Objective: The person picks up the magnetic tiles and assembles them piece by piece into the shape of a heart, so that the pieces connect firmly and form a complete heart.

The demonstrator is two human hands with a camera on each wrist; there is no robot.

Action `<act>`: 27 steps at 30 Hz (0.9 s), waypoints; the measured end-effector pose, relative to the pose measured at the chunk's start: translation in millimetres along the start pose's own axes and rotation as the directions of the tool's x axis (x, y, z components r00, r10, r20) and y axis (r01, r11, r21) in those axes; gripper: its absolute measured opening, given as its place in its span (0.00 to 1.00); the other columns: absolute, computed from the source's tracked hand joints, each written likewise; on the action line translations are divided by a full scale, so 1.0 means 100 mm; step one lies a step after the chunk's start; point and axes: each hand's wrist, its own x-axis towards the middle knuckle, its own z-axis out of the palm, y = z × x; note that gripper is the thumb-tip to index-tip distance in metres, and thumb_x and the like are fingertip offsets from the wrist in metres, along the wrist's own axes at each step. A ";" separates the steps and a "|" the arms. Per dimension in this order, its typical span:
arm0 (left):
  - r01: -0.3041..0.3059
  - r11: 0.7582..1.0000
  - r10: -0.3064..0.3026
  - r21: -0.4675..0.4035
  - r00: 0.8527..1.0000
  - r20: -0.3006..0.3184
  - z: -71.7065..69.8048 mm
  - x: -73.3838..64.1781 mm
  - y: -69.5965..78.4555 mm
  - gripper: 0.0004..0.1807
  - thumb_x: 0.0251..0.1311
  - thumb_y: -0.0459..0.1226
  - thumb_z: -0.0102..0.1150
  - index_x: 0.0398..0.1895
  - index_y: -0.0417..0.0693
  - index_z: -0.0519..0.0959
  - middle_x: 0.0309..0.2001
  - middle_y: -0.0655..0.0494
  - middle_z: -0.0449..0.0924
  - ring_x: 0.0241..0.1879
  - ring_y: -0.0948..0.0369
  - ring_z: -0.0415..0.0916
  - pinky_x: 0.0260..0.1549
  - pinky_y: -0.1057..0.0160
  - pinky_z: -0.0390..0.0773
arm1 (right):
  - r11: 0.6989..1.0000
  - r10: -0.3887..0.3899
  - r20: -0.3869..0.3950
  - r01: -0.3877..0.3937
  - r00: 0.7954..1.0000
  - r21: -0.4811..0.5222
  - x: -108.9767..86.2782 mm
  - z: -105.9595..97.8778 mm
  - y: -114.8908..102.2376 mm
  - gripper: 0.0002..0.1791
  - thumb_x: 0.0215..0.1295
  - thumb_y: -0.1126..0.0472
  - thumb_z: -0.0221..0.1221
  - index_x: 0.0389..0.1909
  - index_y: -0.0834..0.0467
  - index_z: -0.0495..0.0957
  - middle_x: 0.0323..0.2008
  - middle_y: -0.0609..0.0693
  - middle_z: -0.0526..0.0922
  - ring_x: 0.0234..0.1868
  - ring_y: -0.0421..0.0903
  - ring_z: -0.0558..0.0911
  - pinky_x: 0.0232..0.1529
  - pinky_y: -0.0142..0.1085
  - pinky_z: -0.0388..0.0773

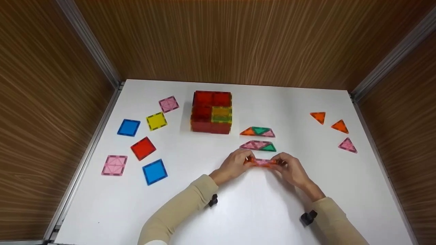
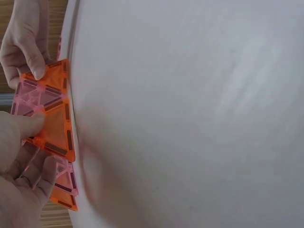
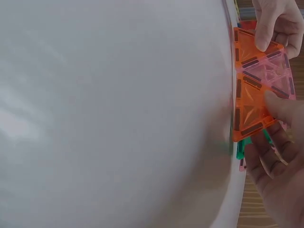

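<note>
The strip (image 1: 263, 162) of two orange triangles and a pink looks joined already, just this side of two similar strips (image 1: 257, 145), seemingly done. Beyond stands a box (image 1: 201, 126) of tiles, with three triangles (image 1: 341, 127) at right and six squares (image 1: 143, 148) at left apparently unused. Left hand (image 1: 236, 163) and right hand (image 1: 293, 170) each pinch one end, thumb nearly closed against fingers.

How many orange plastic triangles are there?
5: one orange triangle in the left hand, one in the right hand, in the held orange-pink strip; one leftmost in the farthest strip; two loose at right. Hands or the red box might hide more.
</note>
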 end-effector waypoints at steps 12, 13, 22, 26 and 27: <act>0.013 1.000 -0.014 -0.027 1.000 -0.023 0.04 0.03 -0.09 0.04 0.68 0.35 0.69 0.41 0.45 0.83 0.40 0.50 0.86 0.40 0.58 0.79 0.43 0.67 0.79 | 0.999 -0.038 -0.023 0.037 0.999 -0.011 0.04 0.00 0.11 0.11 0.62 0.67 0.73 0.44 0.54 0.88 0.41 0.48 0.89 0.40 0.35 0.81 0.44 0.26 0.79; 0.018 1.000 -0.018 -0.024 1.000 -0.017 0.04 0.03 -0.10 0.04 0.68 0.35 0.69 0.41 0.45 0.83 0.40 0.50 0.87 0.41 0.58 0.80 0.44 0.66 0.80 | 1.000 -0.028 -0.018 0.027 0.999 -0.015 0.04 -0.01 0.12 0.12 0.62 0.66 0.73 0.46 0.55 0.87 0.42 0.49 0.88 0.41 0.37 0.81 0.45 0.26 0.79; 0.078 0.996 -0.077 -0.032 0.996 0.042 -0.03 -0.03 -0.14 0.06 0.68 0.36 0.69 0.45 0.47 0.84 0.44 0.53 0.88 0.44 0.59 0.81 0.48 0.65 0.82 | 0.980 0.163 -0.061 -0.169 0.985 -0.105 -0.09 -0.61 0.46 0.25 0.71 0.51 0.68 0.64 0.58 0.80 0.58 0.58 0.83 0.55 0.52 0.80 0.55 0.30 0.75; 0.094 0.995 -0.093 -0.017 0.994 0.058 -0.05 -0.04 -0.16 0.06 0.69 0.37 0.68 0.45 0.48 0.84 0.44 0.53 0.88 0.44 0.59 0.81 0.49 0.64 0.82 | 0.953 0.238 -0.131 -0.257 0.962 -0.162 -0.14 -0.99 0.69 0.30 0.75 0.45 0.63 0.69 0.59 0.76 0.62 0.62 0.78 0.60 0.58 0.76 0.57 0.43 0.74; 0.094 0.996 -0.093 -0.012 0.994 0.060 -0.06 -0.04 -0.17 0.06 0.69 0.37 0.68 0.46 0.48 0.84 0.44 0.53 0.87 0.44 0.59 0.81 0.48 0.64 0.82 | 0.944 0.251 -0.153 -0.277 0.956 -0.180 -0.15 -1.09 0.75 0.31 0.75 0.44 0.62 0.69 0.60 0.75 0.63 0.63 0.77 0.60 0.60 0.76 0.57 0.48 0.75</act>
